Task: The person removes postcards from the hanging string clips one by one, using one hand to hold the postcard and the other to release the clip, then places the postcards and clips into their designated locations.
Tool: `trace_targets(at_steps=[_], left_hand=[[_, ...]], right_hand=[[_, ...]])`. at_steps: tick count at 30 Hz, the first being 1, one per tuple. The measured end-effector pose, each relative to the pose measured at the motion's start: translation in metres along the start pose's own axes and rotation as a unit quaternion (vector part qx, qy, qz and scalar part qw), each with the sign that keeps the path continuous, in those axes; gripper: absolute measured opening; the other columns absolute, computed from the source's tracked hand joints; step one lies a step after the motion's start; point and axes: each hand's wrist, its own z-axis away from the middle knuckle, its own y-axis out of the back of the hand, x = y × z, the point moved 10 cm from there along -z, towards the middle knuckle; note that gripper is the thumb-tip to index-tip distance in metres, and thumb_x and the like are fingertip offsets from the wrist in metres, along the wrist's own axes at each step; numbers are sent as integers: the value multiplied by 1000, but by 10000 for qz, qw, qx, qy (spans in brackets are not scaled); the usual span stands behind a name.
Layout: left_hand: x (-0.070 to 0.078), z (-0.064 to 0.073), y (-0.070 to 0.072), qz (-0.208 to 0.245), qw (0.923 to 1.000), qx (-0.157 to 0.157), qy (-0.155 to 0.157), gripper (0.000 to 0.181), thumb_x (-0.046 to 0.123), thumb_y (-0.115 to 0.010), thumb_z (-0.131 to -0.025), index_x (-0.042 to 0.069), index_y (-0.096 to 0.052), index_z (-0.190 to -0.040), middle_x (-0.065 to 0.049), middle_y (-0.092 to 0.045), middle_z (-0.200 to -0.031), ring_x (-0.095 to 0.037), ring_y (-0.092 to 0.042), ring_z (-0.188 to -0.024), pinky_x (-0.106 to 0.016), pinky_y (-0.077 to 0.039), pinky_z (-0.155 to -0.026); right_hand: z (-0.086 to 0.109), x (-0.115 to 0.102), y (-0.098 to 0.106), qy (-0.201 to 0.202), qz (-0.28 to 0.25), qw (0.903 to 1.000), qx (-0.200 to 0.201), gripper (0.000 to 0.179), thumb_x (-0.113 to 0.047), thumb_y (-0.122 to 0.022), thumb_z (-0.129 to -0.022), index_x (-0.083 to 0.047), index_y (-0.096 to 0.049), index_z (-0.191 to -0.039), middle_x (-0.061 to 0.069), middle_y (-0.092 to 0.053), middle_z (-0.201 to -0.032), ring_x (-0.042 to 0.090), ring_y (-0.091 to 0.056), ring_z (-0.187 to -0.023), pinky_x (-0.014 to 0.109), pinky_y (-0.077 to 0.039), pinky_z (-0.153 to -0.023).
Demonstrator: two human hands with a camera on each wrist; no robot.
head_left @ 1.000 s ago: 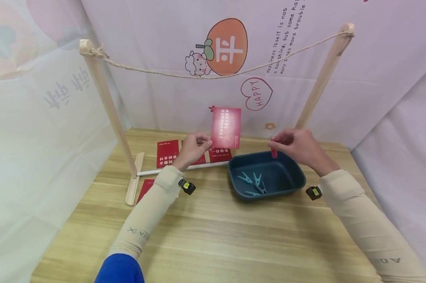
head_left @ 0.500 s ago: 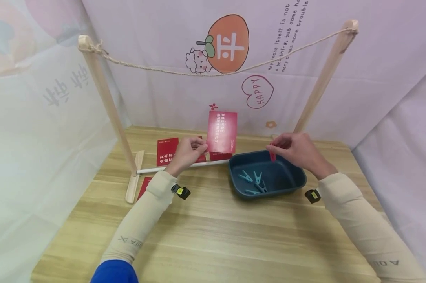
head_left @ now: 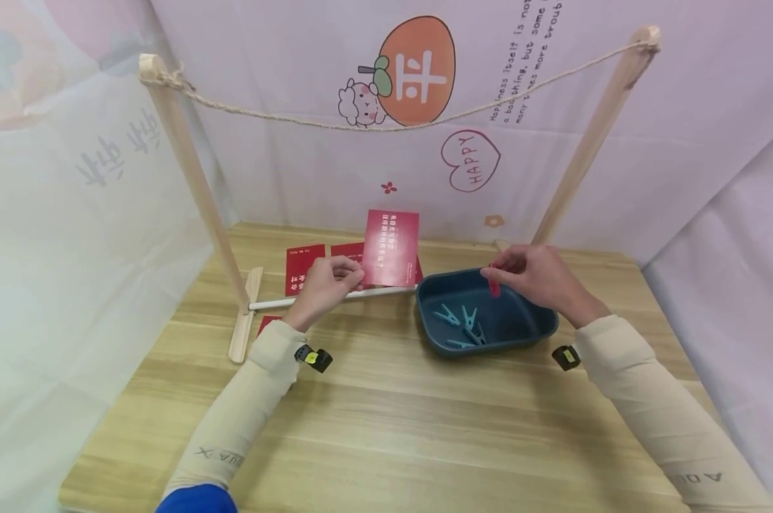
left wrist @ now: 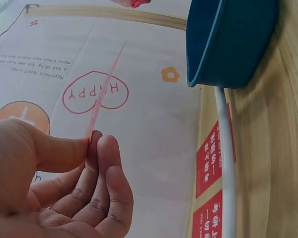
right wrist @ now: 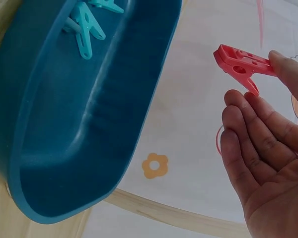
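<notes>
My left hand pinches a red card with white writing by its lower left edge. The left wrist view shows that card edge-on between thumb and fingertips. Over the blue basin, my right hand holds a red clothespin. In the right wrist view the clothespin sits between thumb and index finger, one leg against each. Several teal clothespins lie in the basin's left part. More red cards lie on the table behind the white rod, partly hidden by the left hand.
Two wooden posts stand left and right, with a sagging twine tied between their tops. A white rod runs low from the left post's foot to the basin. Another red card is partly covered by the left arm. Printed cloth hangs behind.
My left hand has moved left and down with the red card, away from the basin. The right hand, still holding the red clothespin, has dropped slightly. The head view has tilted down a little.
</notes>
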Motion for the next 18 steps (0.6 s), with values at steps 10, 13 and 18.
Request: trace_targets(at_steps=[10,13,18], left_hand=[[-15,15,7,116,9996,-135,241,18,12,-67,-104,1,-72,-117,-23,-76,-113,-23,-75,-94,-27,-63,-80],[-20,20,9,97,9994,-161,279,17,14,-66,-105,2,-72,-116,-24,-75,-113,-32,-75,-99,-31,-62,-82],[-28,28,13,51,9993,-196,325,20,15,-66,-105,1,-72,-118,-25,-75,-113,-38,-74,-104,-31,-63,-84]], right_hand=[[-1,0,-12,184,-96,9998,3,21,-34,-81,-96,-13,-80,-100,3,-80,-84,17,-72,-77,19,-55,-67],[0,3,-14,106,-44,9999,-59,26,-37,-80,-95,-12,-80,-102,4,-80,-88,17,-72,-78,20,-56,-68],[2,6,-17,40,34,9999,-143,33,-44,-79,-95,-12,-80,-103,4,-80,-92,17,-71,-81,21,-56,-69]])
